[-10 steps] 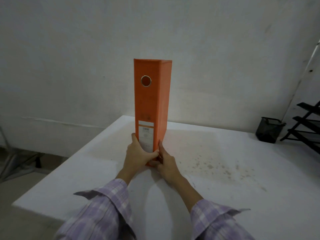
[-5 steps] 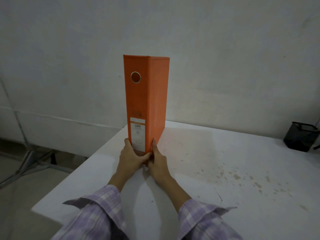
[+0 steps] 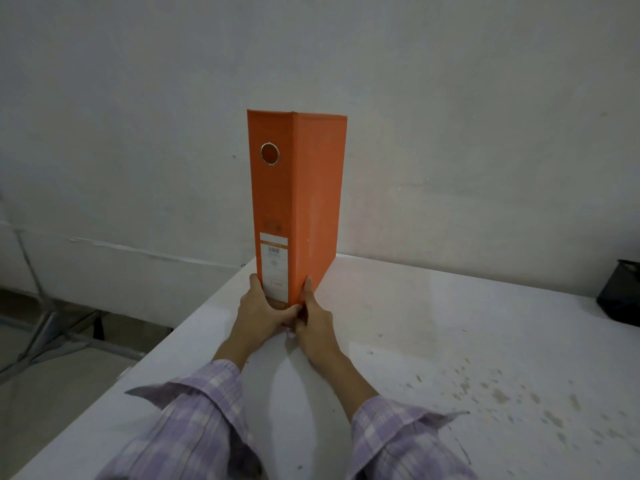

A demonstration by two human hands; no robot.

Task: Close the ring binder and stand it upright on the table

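The orange ring binder [image 3: 298,202] stands upright and closed on the white table [image 3: 433,323], spine toward me, with a metal finger hole near the top and a white label low on the spine. My left hand [image 3: 258,311] grips the bottom left of the spine, thumb across the front. My right hand [image 3: 313,318] holds the bottom right corner, fingers lying along the right cover. Both hands press the base from either side.
A black mesh pen pot [image 3: 621,294] sits at the table's far right edge. Brown stains [image 3: 502,393] speckle the tabletop to the right. The table's left edge [image 3: 166,344] drops to the floor, where a metal stand [image 3: 52,327] is. A white wall rises close behind.
The binder has turned slightly, showing more of its right cover. My view has shifted left, so the pen pot sits nearer the right frame edge. Both hands keep their hold at the base.
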